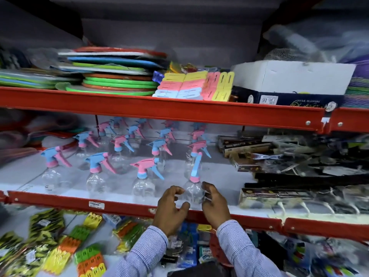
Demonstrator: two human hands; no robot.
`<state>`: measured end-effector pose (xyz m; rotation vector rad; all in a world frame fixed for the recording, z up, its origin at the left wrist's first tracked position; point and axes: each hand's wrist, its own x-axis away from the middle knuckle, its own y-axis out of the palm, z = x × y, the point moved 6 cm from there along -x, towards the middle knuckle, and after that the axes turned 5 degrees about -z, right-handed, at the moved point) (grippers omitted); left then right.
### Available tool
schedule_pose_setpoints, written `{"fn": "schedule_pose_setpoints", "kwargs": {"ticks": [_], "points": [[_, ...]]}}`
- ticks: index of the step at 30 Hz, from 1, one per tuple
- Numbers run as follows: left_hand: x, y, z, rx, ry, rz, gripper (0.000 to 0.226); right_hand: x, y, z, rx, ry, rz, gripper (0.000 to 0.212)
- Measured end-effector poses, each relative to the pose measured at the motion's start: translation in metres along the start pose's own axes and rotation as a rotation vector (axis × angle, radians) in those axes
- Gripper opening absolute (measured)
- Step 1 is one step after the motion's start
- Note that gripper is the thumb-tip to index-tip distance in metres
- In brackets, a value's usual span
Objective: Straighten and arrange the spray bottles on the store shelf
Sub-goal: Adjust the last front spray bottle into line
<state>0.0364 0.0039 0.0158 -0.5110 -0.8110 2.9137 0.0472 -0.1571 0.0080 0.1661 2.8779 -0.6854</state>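
Several clear spray bottles with pink and blue trigger heads stand in rows on the white middle shelf [219,170]. The front right bottle [193,191] has a blue trigger and a pink collar. My left hand [169,206] curls at its left side and my right hand [214,204] touches its right side, so both hands cup its clear body. To its left in the front row stand a bottle with a pink head [144,186] and two with blue heads [96,181] [52,176]. More bottles fill the rows behind, blurred.
The red shelf rail [123,206] runs just under my hands. Dark boxed goods and packets [299,172] crowd the shelf's right side. Above are stacked coloured mats [115,76], clip packs [191,86] and a white box [289,76]. Packets of clips lie on the shelf below [60,246].
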Motion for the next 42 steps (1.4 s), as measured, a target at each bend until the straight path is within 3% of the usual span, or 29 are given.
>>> {"fn": "schedule_pose_setpoints", "kwargs": {"ticks": [10, 18, 39, 42], "points": [[0.002, 0.008, 0.009, -0.045, -0.115, 0.035, 0.062, 0.024, -0.011, 0.012, -0.012, -0.01, 0.003, 0.044], [0.015, 0.002, 0.012, -0.015, -0.012, 0.054, 0.045, 0.022, -0.003, 0.007, -0.002, 0.021, -0.037, 0.055], [0.01, 0.001, 0.008, 0.009, -0.048, -0.004, 0.052, 0.03, -0.005, 0.001, 0.033, 0.039, -0.011, 0.046], [0.015, -0.003, 0.01, -0.032, -0.023, 0.04, 0.058, 0.039, -0.011, -0.005, 0.103, -0.004, 0.058, 0.047]]}}
